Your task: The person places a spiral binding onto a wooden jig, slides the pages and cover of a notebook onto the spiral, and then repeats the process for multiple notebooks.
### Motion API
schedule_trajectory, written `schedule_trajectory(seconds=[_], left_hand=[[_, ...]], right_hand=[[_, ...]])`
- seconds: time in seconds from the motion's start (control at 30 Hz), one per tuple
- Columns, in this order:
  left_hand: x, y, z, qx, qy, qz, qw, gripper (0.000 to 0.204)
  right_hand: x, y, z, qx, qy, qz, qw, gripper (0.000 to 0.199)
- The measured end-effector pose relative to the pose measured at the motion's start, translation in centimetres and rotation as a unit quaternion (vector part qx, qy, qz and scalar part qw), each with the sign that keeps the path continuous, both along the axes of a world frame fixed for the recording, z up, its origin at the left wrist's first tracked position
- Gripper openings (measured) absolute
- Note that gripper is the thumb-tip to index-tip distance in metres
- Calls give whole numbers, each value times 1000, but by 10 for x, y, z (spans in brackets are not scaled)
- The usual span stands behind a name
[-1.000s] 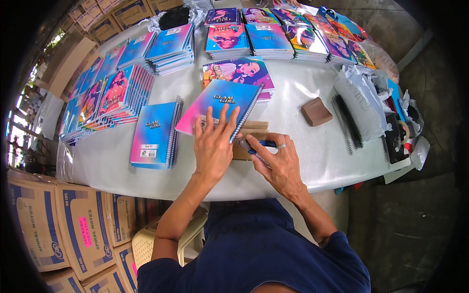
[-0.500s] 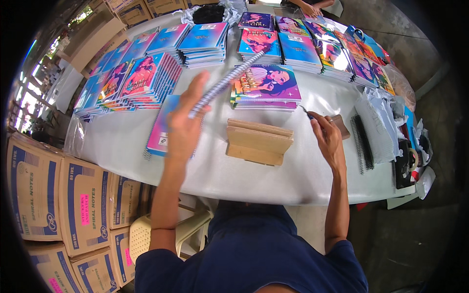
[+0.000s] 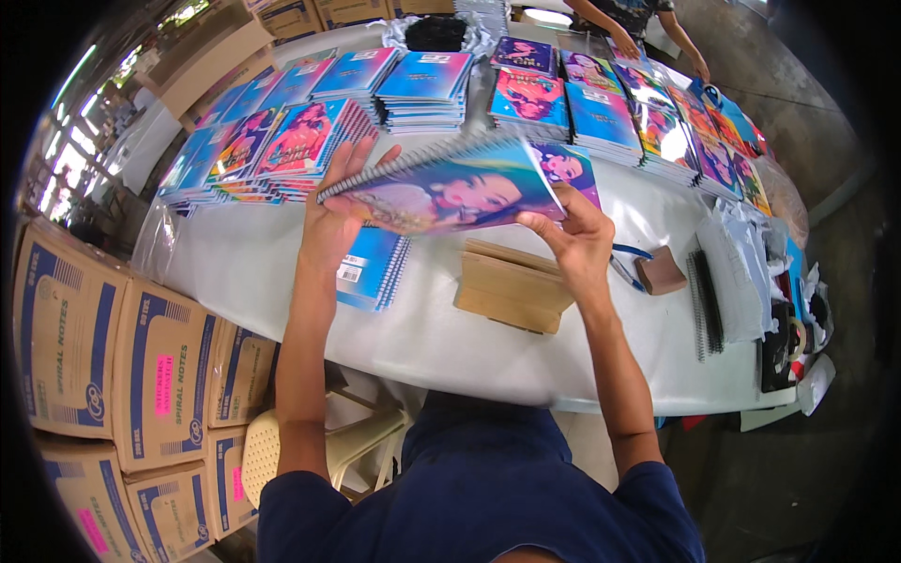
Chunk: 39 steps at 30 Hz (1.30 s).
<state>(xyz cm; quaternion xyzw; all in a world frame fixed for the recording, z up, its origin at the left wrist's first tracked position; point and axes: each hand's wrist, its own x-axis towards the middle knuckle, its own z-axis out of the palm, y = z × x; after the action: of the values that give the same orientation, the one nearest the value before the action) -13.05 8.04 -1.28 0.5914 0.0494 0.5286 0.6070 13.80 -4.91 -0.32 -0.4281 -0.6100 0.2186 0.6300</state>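
Note:
Between my hands, above the table, hangs a spiral notebook (image 3: 460, 192) with an illustrated cover, tilted and slightly blurred. My left hand (image 3: 333, 202) supports its coil end, the fingers behind it and partly hidden. My right hand (image 3: 577, 235) pinches the opposite edge, thumb in front. Below my left hand lies a blue notebook (image 3: 375, 267) with its coil toward the right. A wooden block (image 3: 511, 286) with a raised slotted back stands under my right hand. Blue-handled pliers (image 3: 631, 267) rest to its right, against a small brown block (image 3: 662, 272). Behind the held notebook, a purple-covered notebook (image 3: 568, 167) is partly covered.
Stacks of notebooks (image 3: 427, 80) line the far left, with more notebook stacks (image 3: 601, 117) at the far right. Loose black coils (image 3: 704, 305) lie by a white wrapped bundle (image 3: 737, 272). Cartons (image 3: 164, 385) and a plastic chair (image 3: 338, 450) stand nearby. Another person's hands (image 3: 624, 42) reach in.
My left hand has turned the notebook so its cover shows. My right hand has let go of the pliers, now on the table, and taken the notebook's edge.

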Motion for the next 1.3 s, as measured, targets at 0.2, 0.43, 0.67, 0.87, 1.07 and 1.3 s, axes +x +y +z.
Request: schedule_trajectory(seconds=[0.2,0.43,0.67,0.87,1.07,1.3], left_hand=[[-63,47,17,-81,176,147,970,58],[-79,7,-64,135,652,175,725,46],[-83,-17,-56,174,704,175,666,51],[5,-27,-34,303,664,292,618,66],[132,25,-49,450,539,156,695,80],[147,20,-57,432,615,107,651,65]], right_hand=[[-82,21,-7,196,-278,-90,936,16],[-103,-10,-52,71,-443,118,886,18],[-21,-55,-36,-62,-334,70,938,15],[16,-73,-26,-95,-201,-24,975,10],[39,-49,-16,-78,-101,-149,981,12],[106,-64,-48,-201,39,-184,961,25]])
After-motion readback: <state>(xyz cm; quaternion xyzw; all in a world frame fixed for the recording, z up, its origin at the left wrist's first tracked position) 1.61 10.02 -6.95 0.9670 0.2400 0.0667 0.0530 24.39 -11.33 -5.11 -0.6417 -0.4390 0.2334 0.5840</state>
